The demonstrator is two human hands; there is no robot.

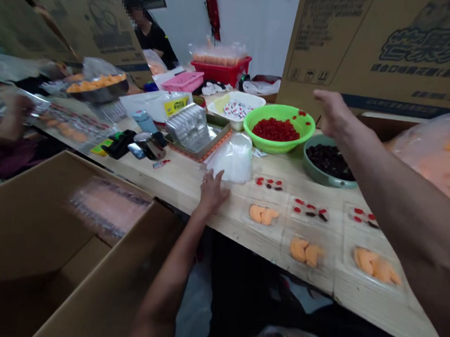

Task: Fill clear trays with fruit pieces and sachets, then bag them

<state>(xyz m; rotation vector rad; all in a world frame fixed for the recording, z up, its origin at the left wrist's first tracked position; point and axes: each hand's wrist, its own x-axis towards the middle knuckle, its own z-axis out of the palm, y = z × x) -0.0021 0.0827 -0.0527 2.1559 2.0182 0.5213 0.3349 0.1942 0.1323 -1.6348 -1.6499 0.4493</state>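
My left hand [212, 192] rests at the front of the table beside a stack of clear plastic bags [231, 158]. Its fingers are spread and nothing is in them. Raised over the rim of a grey-green bowl of dark pieces [327, 161] is my right hand [333, 114], slightly blurred, its visible fingers stretched out and no object seen in it. Open clear plastic trays lie before me, with orange curved pieces [263, 214] in one half and red and dark pieces [310, 209] in the other. A bright green bowl [257, 141] holds red pieces.
An open cardboard box [97, 283] stands at the left below the table edge. Clear trays [189, 125], a tape dispenser [121, 145] and a metal cup [151, 145] are left of the bags. Large cartons [341, 48] rise behind. Co-workers sit at the far left and back.
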